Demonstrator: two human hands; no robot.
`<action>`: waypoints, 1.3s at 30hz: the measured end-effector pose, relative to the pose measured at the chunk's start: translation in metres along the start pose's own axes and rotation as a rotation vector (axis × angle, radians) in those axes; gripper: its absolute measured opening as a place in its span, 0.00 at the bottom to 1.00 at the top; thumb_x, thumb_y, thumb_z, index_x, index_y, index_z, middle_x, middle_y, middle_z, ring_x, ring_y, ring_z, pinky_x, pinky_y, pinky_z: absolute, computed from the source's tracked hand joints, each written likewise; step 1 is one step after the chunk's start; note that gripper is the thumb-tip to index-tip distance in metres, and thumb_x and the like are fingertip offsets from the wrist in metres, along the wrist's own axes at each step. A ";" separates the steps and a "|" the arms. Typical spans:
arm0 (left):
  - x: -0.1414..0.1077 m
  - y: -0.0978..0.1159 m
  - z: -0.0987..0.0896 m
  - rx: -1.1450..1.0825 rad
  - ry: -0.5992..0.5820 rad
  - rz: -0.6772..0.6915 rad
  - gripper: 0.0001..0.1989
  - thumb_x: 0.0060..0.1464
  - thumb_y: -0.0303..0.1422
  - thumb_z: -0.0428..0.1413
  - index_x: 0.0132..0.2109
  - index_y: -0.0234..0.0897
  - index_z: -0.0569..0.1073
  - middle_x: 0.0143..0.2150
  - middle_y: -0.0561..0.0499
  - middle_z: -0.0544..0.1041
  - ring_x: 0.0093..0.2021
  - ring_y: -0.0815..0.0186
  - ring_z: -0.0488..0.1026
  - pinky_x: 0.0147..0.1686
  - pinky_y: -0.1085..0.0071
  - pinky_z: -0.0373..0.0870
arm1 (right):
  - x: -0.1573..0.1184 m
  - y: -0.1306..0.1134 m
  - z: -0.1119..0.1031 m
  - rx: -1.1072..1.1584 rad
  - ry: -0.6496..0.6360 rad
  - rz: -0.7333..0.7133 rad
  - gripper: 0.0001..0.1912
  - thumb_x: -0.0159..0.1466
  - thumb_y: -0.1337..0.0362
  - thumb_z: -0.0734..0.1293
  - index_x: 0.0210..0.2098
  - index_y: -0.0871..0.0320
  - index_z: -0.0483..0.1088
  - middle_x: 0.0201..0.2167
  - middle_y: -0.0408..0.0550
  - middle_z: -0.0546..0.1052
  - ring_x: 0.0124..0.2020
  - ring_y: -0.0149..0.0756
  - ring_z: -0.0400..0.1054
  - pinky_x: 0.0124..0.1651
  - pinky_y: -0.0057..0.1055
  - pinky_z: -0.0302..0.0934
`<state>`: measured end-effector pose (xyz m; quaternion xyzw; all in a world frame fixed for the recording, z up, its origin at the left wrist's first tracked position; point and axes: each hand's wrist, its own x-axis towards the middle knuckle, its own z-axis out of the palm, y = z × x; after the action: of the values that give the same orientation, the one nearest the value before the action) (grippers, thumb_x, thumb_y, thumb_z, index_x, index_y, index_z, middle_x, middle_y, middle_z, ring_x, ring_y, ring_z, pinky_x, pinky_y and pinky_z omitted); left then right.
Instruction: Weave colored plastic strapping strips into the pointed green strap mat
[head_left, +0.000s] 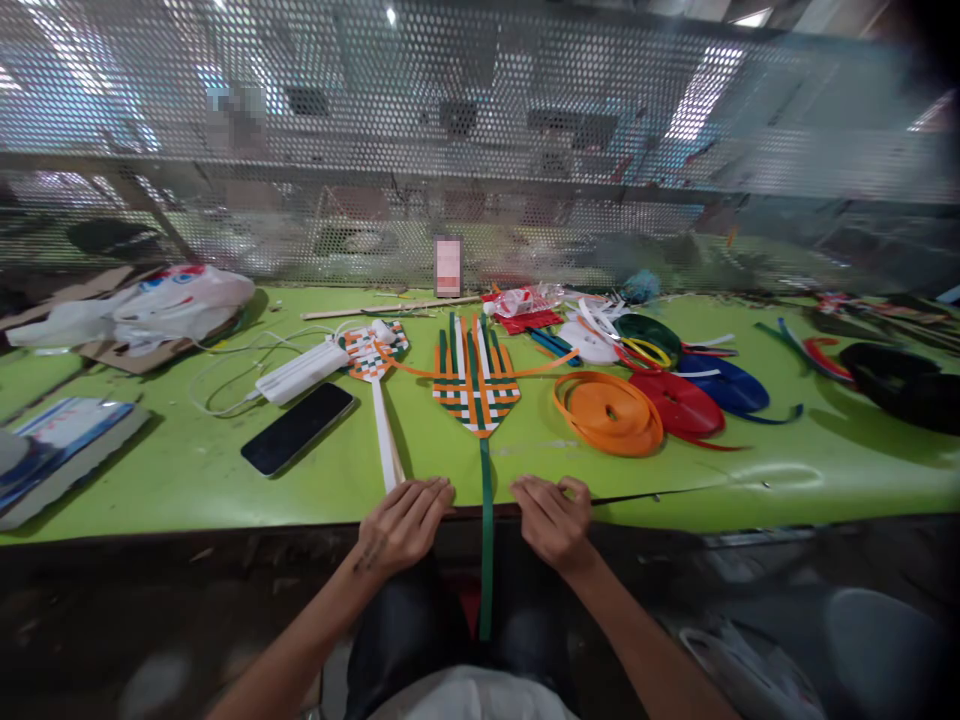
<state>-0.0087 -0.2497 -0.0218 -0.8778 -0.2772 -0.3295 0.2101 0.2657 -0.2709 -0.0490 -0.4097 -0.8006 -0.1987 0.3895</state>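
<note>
My left hand [409, 520] rests palm down on the near edge of the table, its fingers loosely bent and nothing visible in them. The white tail of a small woven fan-shaped piece [367, 352] reaches down to its knuckles. My right hand [553, 515] lies on the same edge, fingers loosely bent and holding nothing visible. Between and beyond the hands lies a larger woven piece [477, 395] of orange, white and green strips, its point toward me. A green strip [486, 540] runs from that point over the edge, passing between my hands without touching them. Both thumbs are mostly hidden.
Rolls of orange [592, 418], red [686, 405] and blue strip [739, 385] lie at the right. A black phone [298, 430] and a white power strip [300, 372] are at the left, near a plastic bag [176, 305]. A perforated metal screen [480, 130] stands behind.
</note>
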 end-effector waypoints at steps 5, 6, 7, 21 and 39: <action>-0.004 0.000 0.001 -0.012 -0.052 -0.021 0.15 0.65 0.24 0.57 0.57 0.32 0.75 0.52 0.43 0.83 0.51 0.59 0.81 0.51 0.62 0.76 | 0.006 0.000 -0.005 0.043 -0.030 0.029 0.17 0.67 0.78 0.63 0.51 0.58 0.75 0.43 0.48 0.85 0.44 0.36 0.80 0.49 0.41 0.56; -0.005 0.000 0.001 -0.013 -0.067 -0.022 0.15 0.64 0.25 0.58 0.57 0.32 0.75 0.52 0.43 0.83 0.51 0.58 0.81 0.51 0.61 0.75 | 0.007 0.000 -0.006 0.053 -0.048 0.037 0.16 0.68 0.77 0.64 0.50 0.58 0.75 0.43 0.48 0.85 0.44 0.36 0.80 0.49 0.41 0.56; -0.005 0.000 0.001 -0.016 -0.079 -0.020 0.15 0.64 0.25 0.59 0.57 0.32 0.75 0.52 0.43 0.83 0.52 0.58 0.80 0.52 0.61 0.75 | 0.009 0.000 -0.008 0.061 -0.067 0.041 0.14 0.68 0.76 0.65 0.50 0.57 0.75 0.43 0.49 0.85 0.45 0.37 0.80 0.50 0.42 0.56; 0.058 -0.035 -0.031 -0.341 -0.257 -0.157 0.11 0.70 0.39 0.54 0.50 0.39 0.78 0.47 0.47 0.83 0.48 0.60 0.79 0.52 0.59 0.71 | 0.046 0.019 -0.046 0.294 -0.182 0.121 0.07 0.71 0.69 0.67 0.45 0.55 0.77 0.35 0.47 0.83 0.36 0.38 0.77 0.49 0.42 0.66; 0.134 -0.125 0.138 -0.177 -0.411 -0.335 0.14 0.70 0.37 0.48 0.44 0.38 0.76 0.39 0.46 0.79 0.35 0.62 0.76 0.34 0.69 0.66 | 0.163 0.123 0.097 0.053 -0.348 0.217 0.21 0.76 0.58 0.60 0.30 0.57 0.73 0.28 0.46 0.78 0.31 0.32 0.70 0.36 0.30 0.52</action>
<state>0.0612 -0.0320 -0.0014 -0.8831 -0.4254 -0.1976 0.0145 0.2618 -0.0557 0.0186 -0.5114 -0.8118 -0.0609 0.2752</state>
